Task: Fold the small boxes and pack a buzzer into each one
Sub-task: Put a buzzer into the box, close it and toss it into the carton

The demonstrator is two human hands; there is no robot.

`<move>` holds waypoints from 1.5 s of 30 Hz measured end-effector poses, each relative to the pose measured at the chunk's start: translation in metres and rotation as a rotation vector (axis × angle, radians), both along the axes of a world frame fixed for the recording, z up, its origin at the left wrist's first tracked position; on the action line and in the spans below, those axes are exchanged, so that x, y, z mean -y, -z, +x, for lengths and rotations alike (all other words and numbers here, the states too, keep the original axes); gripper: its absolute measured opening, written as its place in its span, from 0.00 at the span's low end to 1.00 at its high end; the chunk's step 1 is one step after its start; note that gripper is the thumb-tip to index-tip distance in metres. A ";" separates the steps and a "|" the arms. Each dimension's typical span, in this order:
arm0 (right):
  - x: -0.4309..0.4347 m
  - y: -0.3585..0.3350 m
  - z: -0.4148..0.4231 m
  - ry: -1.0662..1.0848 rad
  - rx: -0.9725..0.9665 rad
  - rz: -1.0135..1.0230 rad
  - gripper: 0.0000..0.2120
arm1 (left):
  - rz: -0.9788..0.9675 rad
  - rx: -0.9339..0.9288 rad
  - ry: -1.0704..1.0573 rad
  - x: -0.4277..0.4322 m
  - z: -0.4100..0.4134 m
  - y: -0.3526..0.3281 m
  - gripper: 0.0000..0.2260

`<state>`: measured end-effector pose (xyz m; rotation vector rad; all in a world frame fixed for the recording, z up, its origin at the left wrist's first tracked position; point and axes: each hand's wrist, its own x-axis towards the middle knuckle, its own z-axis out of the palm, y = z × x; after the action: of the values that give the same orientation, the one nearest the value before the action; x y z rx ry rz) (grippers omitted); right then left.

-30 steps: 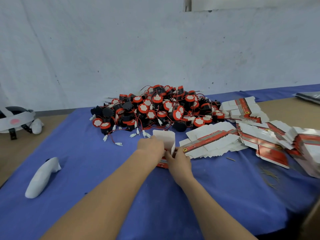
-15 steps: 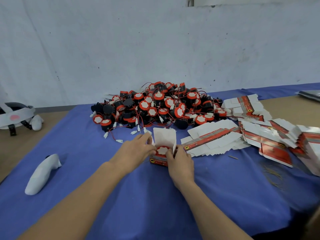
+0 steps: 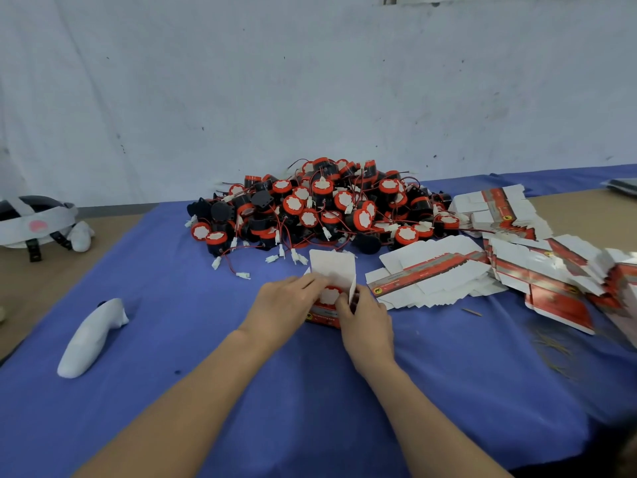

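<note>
A small red and white box [image 3: 324, 315] stands on the blue cloth [image 3: 172, 305] with its white lid flap [image 3: 332, 270] up. A buzzer [image 3: 330, 294] with a red rim and white face sits inside the open top. My left hand [image 3: 282, 310] holds the box's left side, fingers at the left flap. My right hand [image 3: 367, 322] grips the right side, thumb on the buzzer's edge. A heap of black and red buzzers [image 3: 320, 208] with wires lies just behind. Flat unfolded boxes [image 3: 427, 274] lie to the right.
More flat boxes [image 3: 558, 270] are spread at the right, up to the table edge. A white handle-shaped object [image 3: 91, 336] lies on the cloth at the left. A white and black headset [image 3: 34, 222] rests on the brown table at far left. A white wall stands behind.
My left hand has drawn back from over the box top to its left side, uncovering the buzzer inside. My right thumb has moved onto the buzzer's edge.
</note>
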<state>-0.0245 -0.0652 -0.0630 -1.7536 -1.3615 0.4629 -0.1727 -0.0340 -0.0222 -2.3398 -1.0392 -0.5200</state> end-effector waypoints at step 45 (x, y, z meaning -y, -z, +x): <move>0.006 0.006 0.000 -0.117 -0.105 0.040 0.06 | -0.695 0.976 0.023 0.016 -0.016 0.050 0.09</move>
<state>-0.0240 -0.0711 -0.0690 -1.6009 -1.3937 0.5802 -0.1884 -0.0499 -0.0723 -2.6833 -1.8404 -1.6244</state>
